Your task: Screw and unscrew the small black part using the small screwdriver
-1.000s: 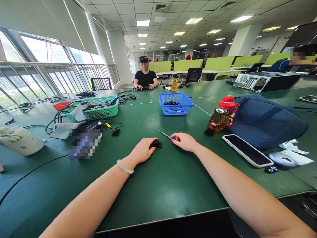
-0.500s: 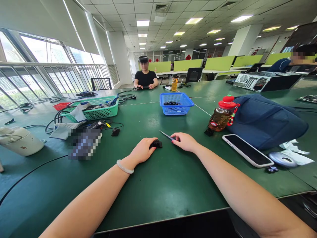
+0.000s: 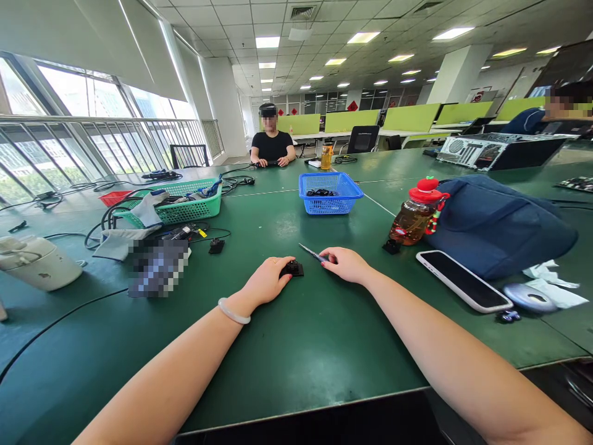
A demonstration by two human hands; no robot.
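Head view: my left hand [image 3: 267, 278] is curled partway, thumb and fingers closed around a small black part [image 3: 295, 268] resting on the green table [image 3: 315, 346] in front of me. My right hand [image 3: 346, 266] is drawn into a pinch on a slim pointed tool [image 3: 309, 251], its tip aimed away from me to the left, just beside the part yet apart from it. So part and tool are both in hand, but I judge no contact between them is made at this moment. How much is done on the part, and what is left, I cannot tell, since my fingers cover much of it. Another black piece [image 3: 216, 246] lies well apart to the left, untouched, and the blue basket [image 3: 327, 207] beyond holds dark items.
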